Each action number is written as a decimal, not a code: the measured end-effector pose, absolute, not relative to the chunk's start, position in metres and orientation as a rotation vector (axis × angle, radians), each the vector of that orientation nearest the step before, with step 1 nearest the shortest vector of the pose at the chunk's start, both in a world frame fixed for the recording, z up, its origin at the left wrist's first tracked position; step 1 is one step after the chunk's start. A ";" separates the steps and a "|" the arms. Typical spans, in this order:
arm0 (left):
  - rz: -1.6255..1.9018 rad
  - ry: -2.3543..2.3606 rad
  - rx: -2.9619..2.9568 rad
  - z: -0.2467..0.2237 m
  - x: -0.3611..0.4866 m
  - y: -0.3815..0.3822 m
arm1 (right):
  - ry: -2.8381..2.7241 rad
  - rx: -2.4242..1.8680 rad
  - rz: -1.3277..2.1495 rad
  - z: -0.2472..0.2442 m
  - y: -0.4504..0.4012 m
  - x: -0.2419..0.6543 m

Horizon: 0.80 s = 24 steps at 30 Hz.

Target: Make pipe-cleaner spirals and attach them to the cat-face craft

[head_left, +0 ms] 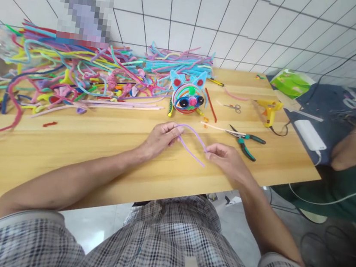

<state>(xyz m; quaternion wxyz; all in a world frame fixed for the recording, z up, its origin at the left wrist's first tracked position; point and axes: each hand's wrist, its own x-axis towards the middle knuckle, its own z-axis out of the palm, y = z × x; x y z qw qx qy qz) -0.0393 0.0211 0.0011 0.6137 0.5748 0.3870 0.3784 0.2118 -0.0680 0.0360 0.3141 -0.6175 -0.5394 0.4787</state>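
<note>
Between my two hands is a purple pipe cleaner (193,132), bent back on itself into a loop. My left hand (163,139) pinches it at the bend, thumb against the fingers. The thumb and fingertips of my right hand (223,156) are closed on one end. Its other end hangs loose just left of my right fingertips. Beyond my hands stands a colourful animal figure (189,96) made of coiled pipe cleaners, with blue ears, dark round eyes and a pink nose. Pliers with green-black handles (247,143) lie open beyond my right hand, next to a pale pipe cleaner (215,127).
A large heap of mixed pipe cleaners (107,73) covers the back left of the table (99,141). Small scissors (233,108) and a yellow glue gun (269,111) lie at the right. Another person's arm (355,138) rests near a white power bank (310,136).
</note>
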 end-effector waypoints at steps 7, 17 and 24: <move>0.914 0.931 1.312 0.007 -0.042 0.021 | -1.347 -1.634 1.300 0.037 -0.075 0.213; 0.771 0.925 1.384 0.006 -0.041 0.021 | -1.244 -1.623 1.183 0.028 -0.072 0.220; 0.536 0.841 1.577 0.015 -0.043 0.012 | -1.623 -1.689 0.407 0.024 -0.070 0.243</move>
